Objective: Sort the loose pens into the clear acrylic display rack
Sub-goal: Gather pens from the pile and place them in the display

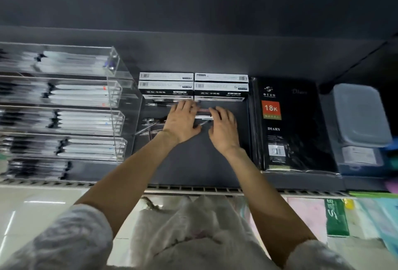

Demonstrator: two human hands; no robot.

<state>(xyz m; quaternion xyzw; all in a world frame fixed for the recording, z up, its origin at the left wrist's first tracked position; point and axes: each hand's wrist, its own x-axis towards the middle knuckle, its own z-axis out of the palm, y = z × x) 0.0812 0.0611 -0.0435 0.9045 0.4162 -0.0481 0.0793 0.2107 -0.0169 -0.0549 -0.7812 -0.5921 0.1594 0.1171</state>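
The clear acrylic display rack (64,106) at my left already holds pens in all 5 tiers I can see, so most sorting looks done. Loose pens (150,127) still lie on the dark shelf (193,162) beside it, before 4 pen boxes (193,86). My left hand (181,121) and right hand (223,129) curl over a small bundle of pens (203,116) between them.

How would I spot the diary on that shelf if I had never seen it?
Start at the clear acrylic rack on the shelf's left and go right, past the stacked white pen boxes and both hands. The diary lies flat there: a black wrapped book, the only thing with an orange square reading 18K.
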